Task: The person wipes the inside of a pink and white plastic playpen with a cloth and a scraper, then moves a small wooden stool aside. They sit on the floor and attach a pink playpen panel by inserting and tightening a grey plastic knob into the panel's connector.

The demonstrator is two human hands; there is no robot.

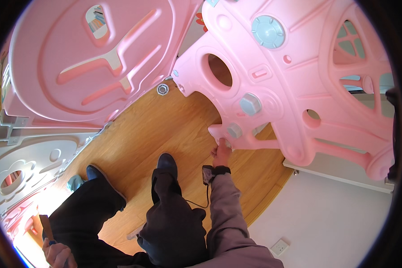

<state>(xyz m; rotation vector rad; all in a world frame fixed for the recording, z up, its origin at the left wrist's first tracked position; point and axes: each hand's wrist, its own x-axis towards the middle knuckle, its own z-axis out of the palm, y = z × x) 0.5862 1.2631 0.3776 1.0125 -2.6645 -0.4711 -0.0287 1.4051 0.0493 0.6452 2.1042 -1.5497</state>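
My right hand [222, 153] reaches forward, its fingers closed at the lower tip of a large pink plastic play-structure panel [295, 89]. Just above the fingers, a grey hexagonal knob [234, 130] sits on the panel, with a larger grey knob [250, 104] higher up. A dark device is strapped round that wrist, and a cable hangs from it. At the lower left, my left hand [58, 255] is closed round a brown flat-ended tool [46, 227] with a bit of blue near the grip; its exact kind is unclear.
Another pink panel [35, 58] stands at the far left, above a grey panel [53, 154] with a flower-shaped cutout. A round grey cap [163, 90] lies on the wooden floor [138, 120]. Beside my left shoe is a pale blue-green item [75, 183]. A white wall [330, 214] with a socket [279, 247] borders the right.
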